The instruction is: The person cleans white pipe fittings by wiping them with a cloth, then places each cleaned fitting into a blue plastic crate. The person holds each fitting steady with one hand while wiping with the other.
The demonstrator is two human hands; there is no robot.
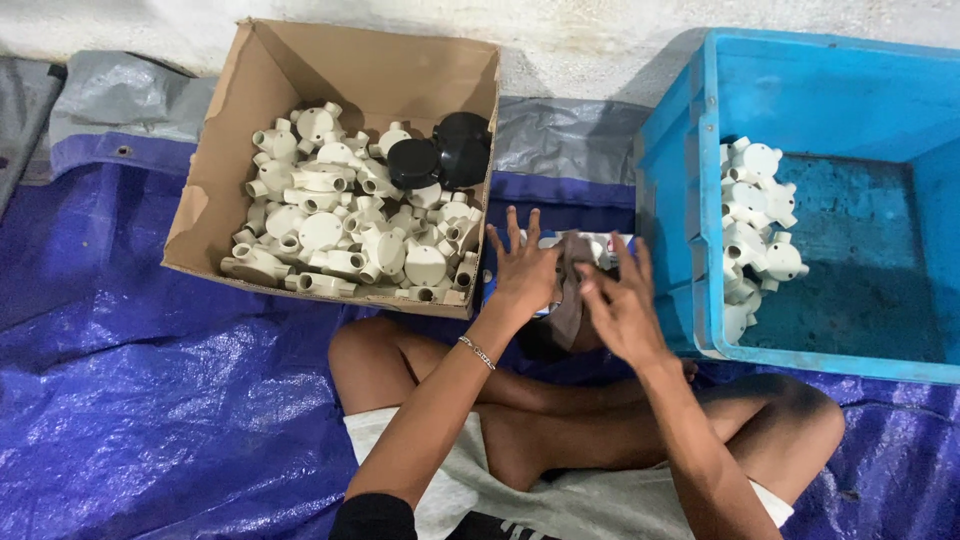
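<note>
Two bare hands meet over the crossed legs of a person seated on a blue tarpaulin point(150, 400). The left hand point(525, 270) is spread flat, fingers splayed, its grip open and holding nothing; the right hand point(620, 305) has its fingers loosely extended against a brownish cloth point(570, 300) hanging between the hands, touching it rather than closing on it. At left, a cardboard box point(225, 150) stands heaped with cream plastic conduit fittings point(340, 230) and two black round ones point(440, 155). At right, a blue plastic crate point(680, 150) holds only a small cluster of cream fittings point(755, 230) against its left wall. Judging by the piles, most of the pieces remain in the box, few in the crate.
</note>
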